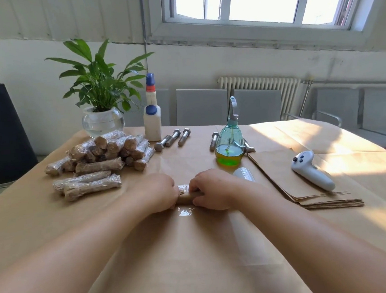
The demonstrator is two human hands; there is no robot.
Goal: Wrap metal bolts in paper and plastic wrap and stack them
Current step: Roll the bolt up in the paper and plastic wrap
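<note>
Both hands, left [161,192] and right [211,189], gripped a paper-wrapped bolt [187,197] at mid-worktop [173,253], rolling it in plastic wrap [186,211]; next, I judged, sealing the film, then the stack [103,150].

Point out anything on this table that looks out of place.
The white handheld controller lying on the stack of brown paper sheets has no visible part in the wrapping. Nothing looks spilled or damaged; the two wrapped bolts lie apart from the main pile.
</note>
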